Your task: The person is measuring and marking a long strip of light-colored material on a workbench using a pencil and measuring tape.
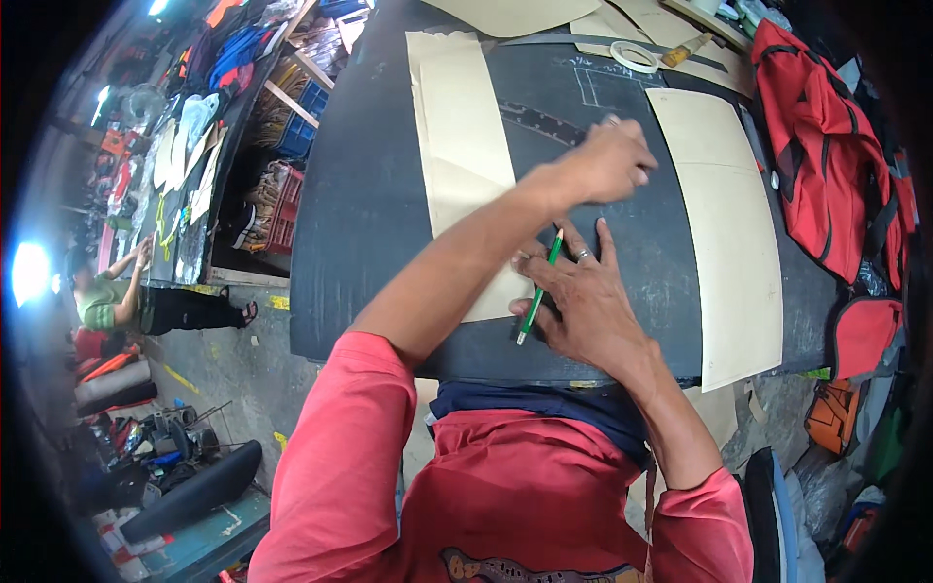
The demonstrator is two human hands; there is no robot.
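My left arm reaches across to the right over the black tabletop (360, 214). My left hand (612, 160) is curled and a little blurred, near the end of a dark strip with pale spots (539, 121); what its fingers hold, if anything, is hidden. Below it, my right hand (588, 301) rests by the right edge of a long tan paper piece (466, 146), some fingers stretched out. A green pencil (540, 288) lies slanted in its fingers, point up and eraser toward me. A ring shows on a finger of the right hand.
Another tan paper piece (724, 233) lies at the right. A tape roll (634, 56), a yellow-handled tool (685, 51) and a long flat strip (554, 40) lie at the back. Red bags (812, 146) crowd the right edge. Another person (126, 296) stands off left.
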